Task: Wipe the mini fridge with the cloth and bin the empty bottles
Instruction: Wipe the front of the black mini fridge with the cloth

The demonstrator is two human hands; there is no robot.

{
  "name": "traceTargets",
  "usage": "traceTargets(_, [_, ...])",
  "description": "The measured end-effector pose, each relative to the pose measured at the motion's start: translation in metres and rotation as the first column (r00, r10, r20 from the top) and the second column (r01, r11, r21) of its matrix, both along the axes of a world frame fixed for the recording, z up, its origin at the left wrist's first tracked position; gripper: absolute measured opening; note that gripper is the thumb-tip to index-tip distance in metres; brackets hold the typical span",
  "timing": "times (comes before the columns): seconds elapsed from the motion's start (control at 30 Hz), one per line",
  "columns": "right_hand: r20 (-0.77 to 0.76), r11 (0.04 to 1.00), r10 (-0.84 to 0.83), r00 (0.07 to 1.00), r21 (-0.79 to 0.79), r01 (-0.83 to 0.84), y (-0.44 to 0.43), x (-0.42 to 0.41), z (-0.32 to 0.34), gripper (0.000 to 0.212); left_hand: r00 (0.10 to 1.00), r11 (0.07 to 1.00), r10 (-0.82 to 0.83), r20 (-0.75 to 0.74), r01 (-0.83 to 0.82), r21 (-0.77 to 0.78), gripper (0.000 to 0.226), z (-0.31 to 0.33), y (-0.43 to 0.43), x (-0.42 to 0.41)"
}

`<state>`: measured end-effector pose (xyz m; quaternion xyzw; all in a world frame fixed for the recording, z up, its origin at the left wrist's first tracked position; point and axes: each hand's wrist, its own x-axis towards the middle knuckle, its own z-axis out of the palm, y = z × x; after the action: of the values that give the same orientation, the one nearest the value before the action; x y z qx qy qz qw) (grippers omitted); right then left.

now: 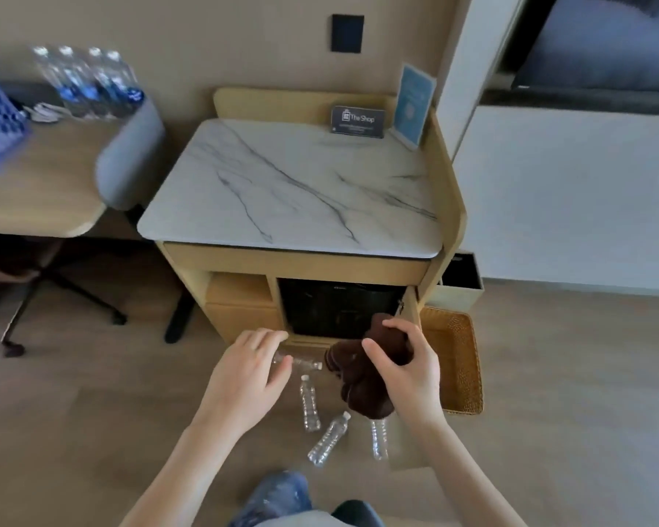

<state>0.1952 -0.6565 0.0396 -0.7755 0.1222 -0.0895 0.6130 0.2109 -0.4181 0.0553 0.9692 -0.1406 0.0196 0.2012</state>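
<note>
Now | right hand (pixel 408 370) bunches brown plush cloth (pixel 362 389) | ribbed clear bottles (pixel 309 403) on floor

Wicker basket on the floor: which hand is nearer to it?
Right. The right hand, gripping the brown cloth, is just left of the wicker basket; the left hand is farther left, over a bottle.

A dark brown cloth (pixel 362 378), bunched and hanging in soft folds, is held up in front of the black mini fridge (pixel 339 306), which sits closed inside a pale wood cabinet. Four clear plastic bottles lie on the wood floor: one bottle on its side (pixel 299 361) at 12 o'clock of the group, a second bottle (pixel 309 404) just below it, a third bottle (pixel 328 439) at 6 o'clock, and a fourth bottle (pixel 379 438) at 4 o'clock, partly under the cloth.
</note>
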Motion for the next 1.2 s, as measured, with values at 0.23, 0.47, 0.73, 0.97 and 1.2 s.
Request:
traceTargets(0.23, [-0.072, 1.0, 0.019, 0.997, 0.021, -0.017, 0.026, 0.045, -0.024, 0.034, 0.996, 1.0, 0.028, -0.083, -0.026, 0.018, 0.032, -0.021, 0.021, 0.038])
traceTargets(0.47, [-0.138, 0.998, -0.063, 0.988, -0.01, 0.062, 0.05, 0.116, -0.091, 0.038, 0.981, 0.988, -0.142, -0.132, 0.148, 0.038, 0.033, -0.079, 0.041, 0.14])
traceTargets(0.73, [-0.117, 0.997, -0.081, 0.99, 0.002, 0.082, 0.055, 0.191, -0.256, 0.04, 0.967, 0.974, -0.223, -0.124, 0.225, 0.002, 0.035, -0.244, 0.031, 0.234])
traceTargets(0.97, [-0.088, 0.999, -0.053, 0.995, -0.002, 0.054, 0.05, 0.235, -0.46, 0.035, 0.982, 0.988, -0.154, -0.105, 0.15, -0.048, 0.038, -0.453, 0.009, 0.279])
traceTargets(1.2, [-0.041, 0.999, -0.027, 0.999, 0.035, 0.029, 0.043, 0.272, -0.608, 0.038, 0.966, 0.967, -0.255, -0.035, 0.255, -0.009, 0.042, -0.609, 0.011, 0.324])
